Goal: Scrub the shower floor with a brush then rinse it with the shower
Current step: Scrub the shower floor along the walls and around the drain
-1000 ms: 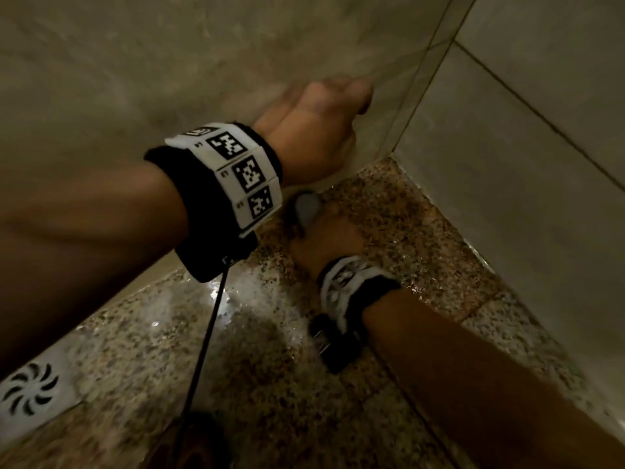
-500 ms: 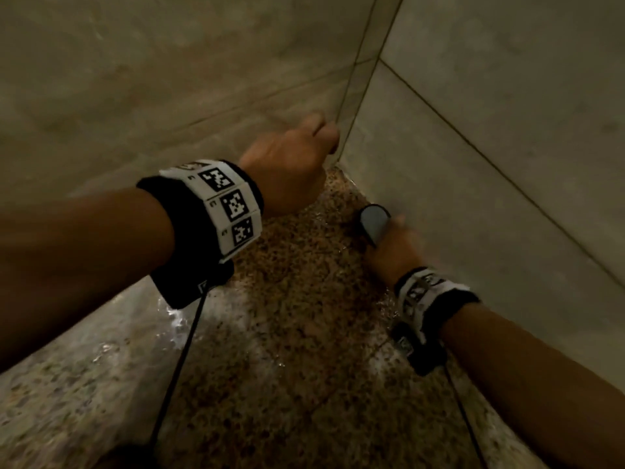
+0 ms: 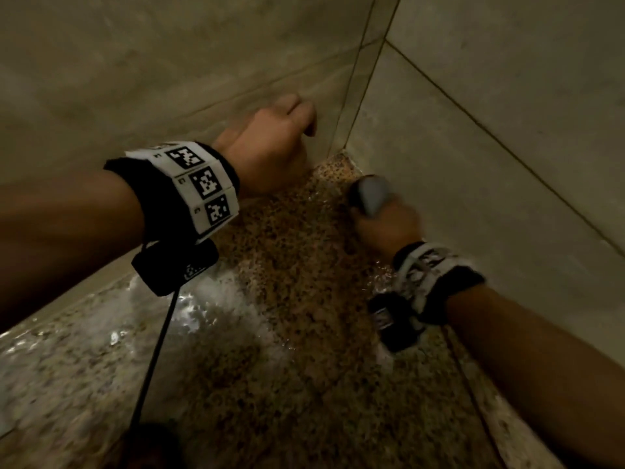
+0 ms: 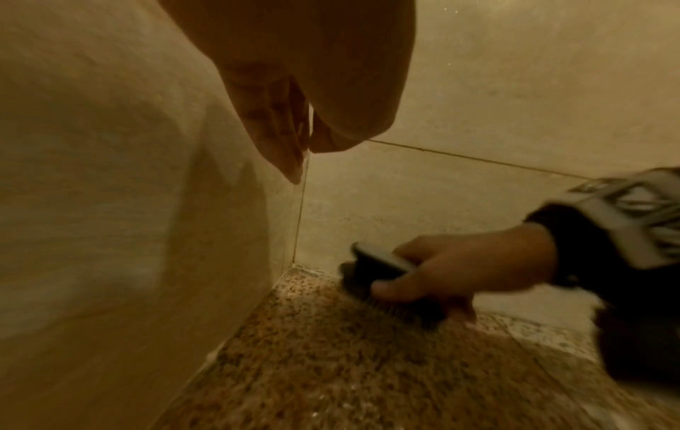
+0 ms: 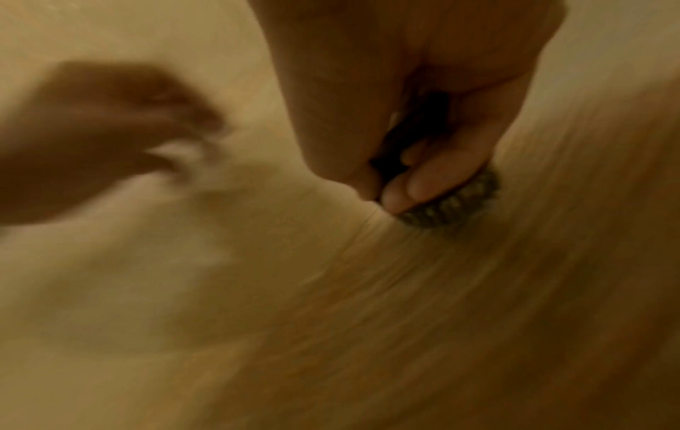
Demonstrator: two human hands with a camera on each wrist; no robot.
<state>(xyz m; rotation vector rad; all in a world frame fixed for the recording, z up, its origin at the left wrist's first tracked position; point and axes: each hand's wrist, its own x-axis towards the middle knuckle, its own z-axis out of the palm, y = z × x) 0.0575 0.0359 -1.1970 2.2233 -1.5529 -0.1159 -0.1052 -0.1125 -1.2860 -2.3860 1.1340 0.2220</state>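
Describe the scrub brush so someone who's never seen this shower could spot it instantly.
Find the corner where the two beige tiled walls meet the speckled granite floor. Just short of that corner, beside the right-hand wall, the right hand grips the brush, bristles down on the floor. It is the only dark, rounded tool there; the left hand holds nothing.

- Left wrist band (image 3: 184,194): black cuff under a white strip carrying 3 square black-and-white coded tags in a row, each with a small printed mark beside it.
- Black camera block (image 3: 176,267) under that wrist; thin black cable (image 3: 154,353) hangs from it.
- Right wrist band (image 3: 436,269): same black-and-white pattern, blurred; black block (image 3: 395,321) beneath.
- Both forearms bare, without sleeves.
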